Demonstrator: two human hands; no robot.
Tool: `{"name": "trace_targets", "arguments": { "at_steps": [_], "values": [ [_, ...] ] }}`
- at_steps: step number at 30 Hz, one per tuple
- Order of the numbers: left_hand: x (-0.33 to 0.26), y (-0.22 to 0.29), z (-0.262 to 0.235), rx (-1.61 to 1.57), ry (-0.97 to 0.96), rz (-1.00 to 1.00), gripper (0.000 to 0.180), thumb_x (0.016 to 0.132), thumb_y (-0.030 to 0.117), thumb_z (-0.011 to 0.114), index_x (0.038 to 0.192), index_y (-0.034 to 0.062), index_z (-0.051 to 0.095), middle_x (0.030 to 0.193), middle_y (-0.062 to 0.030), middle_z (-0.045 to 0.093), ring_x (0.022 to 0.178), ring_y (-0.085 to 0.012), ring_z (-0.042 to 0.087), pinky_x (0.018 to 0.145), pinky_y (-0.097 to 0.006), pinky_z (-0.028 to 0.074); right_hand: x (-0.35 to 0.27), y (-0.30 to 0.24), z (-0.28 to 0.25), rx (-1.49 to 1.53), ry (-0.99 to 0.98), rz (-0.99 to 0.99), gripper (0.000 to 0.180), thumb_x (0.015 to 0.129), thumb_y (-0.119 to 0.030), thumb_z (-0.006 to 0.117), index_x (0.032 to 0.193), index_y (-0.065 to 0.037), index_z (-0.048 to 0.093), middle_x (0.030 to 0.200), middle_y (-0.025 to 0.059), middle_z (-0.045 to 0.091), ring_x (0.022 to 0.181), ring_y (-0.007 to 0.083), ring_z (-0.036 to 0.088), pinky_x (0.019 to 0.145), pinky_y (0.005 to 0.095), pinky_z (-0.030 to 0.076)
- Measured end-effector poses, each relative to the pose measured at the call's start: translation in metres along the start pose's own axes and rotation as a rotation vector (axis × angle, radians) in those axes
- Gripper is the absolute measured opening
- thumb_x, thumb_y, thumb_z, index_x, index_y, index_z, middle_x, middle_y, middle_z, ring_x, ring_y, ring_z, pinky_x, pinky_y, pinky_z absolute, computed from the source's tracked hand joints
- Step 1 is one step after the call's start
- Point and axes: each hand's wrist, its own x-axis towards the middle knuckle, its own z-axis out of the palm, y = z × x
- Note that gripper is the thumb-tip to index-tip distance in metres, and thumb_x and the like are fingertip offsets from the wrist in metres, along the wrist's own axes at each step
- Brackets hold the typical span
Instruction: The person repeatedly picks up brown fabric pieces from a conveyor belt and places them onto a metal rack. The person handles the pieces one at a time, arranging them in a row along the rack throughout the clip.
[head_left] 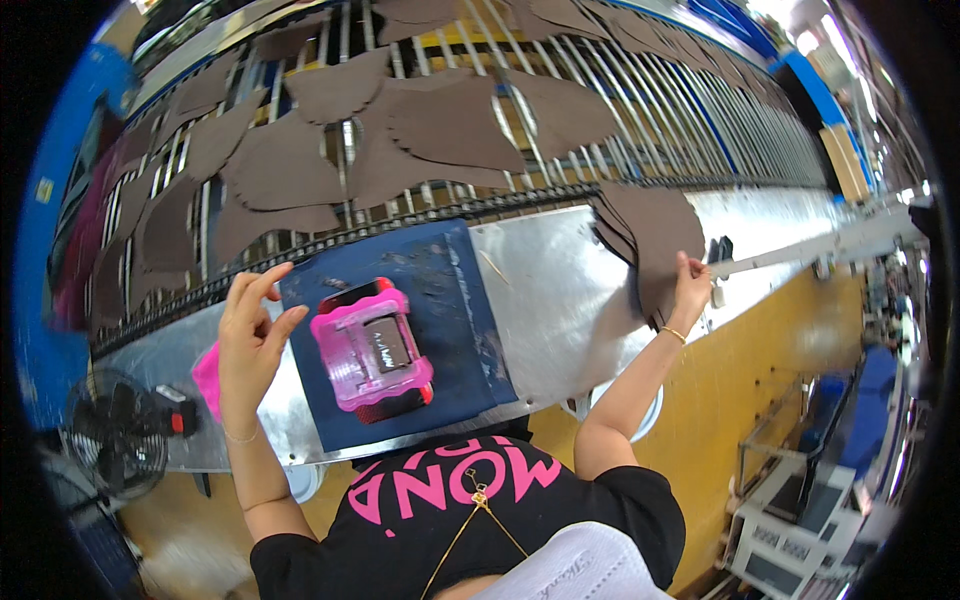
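My right hand (690,288) is closed on the edge of a brown cut piece (655,225), its thumb and fingers pinching the side nearest me. That piece lies on top of a small stack of like pieces, whose edges show at its left. My left hand (252,335) is raised beside the left edge of a dark blue mat (455,350), fingers bent and apart from the thumb, with nothing between them. On the mat sits a translucent pink plastic holder (340,345) with a scalloped outline and a dark rectangle in its middle. Red and black parts stick out at its two ends.
A metal work table (535,290) lies before me. Behind it runs a conveyor of metal rods (690,120) bearing several brown pieces (280,165). Pink cloth (207,380) and a black fan (115,430) are at the left. A grey bar (810,247) extends at the right.
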Motion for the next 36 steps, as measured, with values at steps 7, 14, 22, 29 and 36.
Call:
{"name": "trace_targets", "arguments": {
  "at_steps": [7, 14, 22, 29, 36],
  "values": [
    [0.004, 0.002, 0.008, -0.100, -0.037, 0.018, 0.042, 0.079, 0.005, 0.072, 0.119, 0.0068, 0.060, 0.090, -0.0010, 0.045, 0.052, -0.0025, 0.032, 0.046, -0.019, 0.027, -0.032, 0.003, -0.005, -0.504, -0.170, 0.198, 0.079, 0.063, -0.049, 0.081, 0.121, -0.003, 0.053, 0.116, 0.0211, 0.061, 0.111, 0.0353, 0.057, 0.094, 0.0428, 0.044],
    [-0.007, -0.004, -0.002, -0.031, -0.025, 0.028, 0.042, 0.080, 0.011, 0.073, 0.120, 0.0081, 0.060, 0.090, -0.0015, 0.048, 0.051, -0.0034, 0.030, 0.045, -0.020, 0.026, -0.025, -0.009, -0.015, -0.475, -0.311, 0.262, 0.057, 0.070, -0.039, 0.077, 0.112, -0.003, 0.063, 0.116, 0.0194, 0.063, 0.109, 0.0345, 0.058, 0.093, 0.0476, 0.042],
    [-0.010, -0.002, -0.014, -0.011, 0.015, 0.046, 0.040, 0.080, 0.009, 0.072, 0.119, 0.0067, 0.060, 0.091, -0.0018, 0.048, 0.051, -0.0038, 0.030, 0.045, -0.020, 0.027, -0.068, -0.079, -0.016, -0.130, 0.102, -0.358, 0.033, 0.096, -0.024, 0.051, 0.119, 0.000, 0.052, 0.097, 0.0271, 0.064, 0.085, 0.0457, 0.059, 0.072, 0.0459, 0.046],
    [0.019, 0.001, 0.000, -0.293, 0.120, 0.081, 0.045, 0.085, 0.013, 0.067, 0.127, 0.0074, 0.055, 0.106, -0.0071, 0.052, 0.075, -0.0080, 0.058, 0.055, -0.019, 0.046, -0.111, -0.197, -0.023, 0.558, -0.180, -0.700, 0.017, 0.096, -0.017, 0.054, 0.096, 0.000, 0.051, 0.064, 0.0038, 0.042, 0.058, 0.0150, 0.038, 0.053, 0.0260, 0.034],
    [-0.003, -0.007, -0.049, -0.557, 0.008, -0.211, 0.030, 0.092, 0.019, 0.060, 0.112, -0.0040, 0.058, 0.090, -0.0097, 0.064, 0.065, -0.0123, 0.062, 0.050, -0.022, 0.051, -0.219, -0.264, -0.009, 0.846, -0.789, -0.810, 0.017, 0.089, -0.009, 0.064, 0.089, -0.002, 0.048, 0.068, 0.0040, 0.050, 0.059, 0.0100, 0.043, 0.050, 0.0251, 0.035]
  ]
}}
